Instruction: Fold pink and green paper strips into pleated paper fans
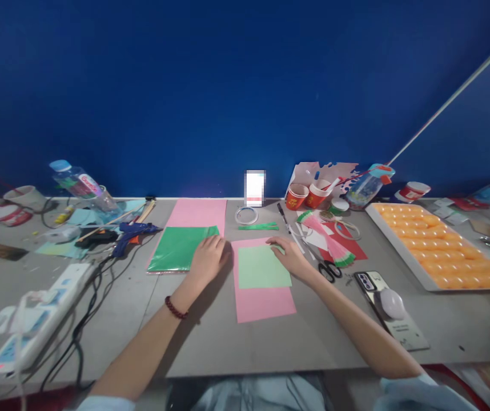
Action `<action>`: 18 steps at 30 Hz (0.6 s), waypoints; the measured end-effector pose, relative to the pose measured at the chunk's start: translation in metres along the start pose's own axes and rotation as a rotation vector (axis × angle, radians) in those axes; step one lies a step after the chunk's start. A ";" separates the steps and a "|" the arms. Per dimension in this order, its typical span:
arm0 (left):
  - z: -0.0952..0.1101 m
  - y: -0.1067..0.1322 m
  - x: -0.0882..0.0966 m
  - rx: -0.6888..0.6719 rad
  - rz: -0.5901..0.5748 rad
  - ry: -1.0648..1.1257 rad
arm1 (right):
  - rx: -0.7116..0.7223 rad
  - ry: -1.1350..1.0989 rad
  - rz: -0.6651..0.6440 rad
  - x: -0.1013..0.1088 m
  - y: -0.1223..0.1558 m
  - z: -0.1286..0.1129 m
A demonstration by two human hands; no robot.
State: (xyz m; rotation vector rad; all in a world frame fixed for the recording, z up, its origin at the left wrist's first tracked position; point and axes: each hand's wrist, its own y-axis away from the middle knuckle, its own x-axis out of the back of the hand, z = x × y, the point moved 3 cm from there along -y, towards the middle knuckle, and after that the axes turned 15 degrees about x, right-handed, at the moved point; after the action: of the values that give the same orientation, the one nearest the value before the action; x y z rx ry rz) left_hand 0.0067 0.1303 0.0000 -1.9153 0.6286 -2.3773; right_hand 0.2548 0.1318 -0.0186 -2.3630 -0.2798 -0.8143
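Note:
My left hand (208, 257) lies over the right side of a glossy green paper packet (176, 246), fingers extended together and none wrapped round it. My right hand (291, 258) rests at the upper right edge of a pale green square sheet (262, 268), fingertips on the paper and fingers slightly bent and apart. That sheet lies flat on a longer pink sheet (266, 305), which shows beneath it at the front and along the left and top. Another pink sheet (197, 211) extends behind and under the green packet. Green paper strips (258, 226) lie just beyond the pale sheet.
On the left are a blue glue gun (129, 235), cables, a power strip (41, 319) and a bottle (84, 185). To the right lie scissors (329, 272), a phone (388, 308) under a white mouse (392, 303), red cups (297, 197) and an orange-filled tray (442, 242). A blue partition (228, 91) stands behind.

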 end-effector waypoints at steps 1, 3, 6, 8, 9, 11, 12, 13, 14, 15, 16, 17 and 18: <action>-0.007 -0.002 -0.001 0.026 0.006 -0.008 | -0.001 -0.005 0.011 0.000 0.001 0.000; -0.014 -0.004 -0.004 0.072 0.006 -0.013 | 0.000 -0.014 0.034 0.000 0.001 0.001; -0.014 -0.004 -0.007 0.110 -0.003 -0.054 | -0.008 -0.027 0.067 0.000 0.002 0.001; -0.012 -0.004 -0.008 0.125 -0.006 -0.095 | -0.026 -0.034 0.084 0.000 0.003 0.001; -0.012 -0.005 -0.008 0.134 -0.004 -0.113 | -0.036 -0.038 0.090 0.000 0.003 0.002; -0.012 -0.006 -0.009 0.159 0.004 -0.139 | -0.056 -0.044 0.097 0.000 0.005 0.004; -0.013 -0.006 -0.009 0.174 0.010 -0.150 | -0.066 -0.046 0.102 0.000 0.005 0.005; -0.015 -0.006 -0.010 0.192 0.017 -0.160 | -0.076 -0.046 0.105 -0.001 0.006 0.006; -0.016 -0.006 -0.010 0.206 0.021 -0.167 | -0.085 -0.045 0.109 -0.001 0.007 0.007; -0.017 -0.006 -0.010 0.214 0.024 -0.173 | -0.091 -0.044 0.111 -0.002 0.008 0.009; -0.018 -0.006 -0.010 0.215 0.024 -0.178 | -0.091 -0.043 0.111 -0.003 0.009 0.010; -0.019 -0.006 -0.010 0.214 0.024 -0.181 | -0.088 -0.042 0.110 -0.004 0.009 0.010; -0.019 -0.006 -0.010 0.216 0.020 -0.182 | -0.083 -0.043 0.110 -0.005 0.010 0.011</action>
State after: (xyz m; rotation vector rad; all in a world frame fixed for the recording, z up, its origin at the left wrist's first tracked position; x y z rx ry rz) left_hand -0.0075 0.1442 -0.0109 -1.9884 0.3608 -2.1253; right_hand 0.2600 0.1306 -0.0333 -2.4515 -0.1344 -0.7370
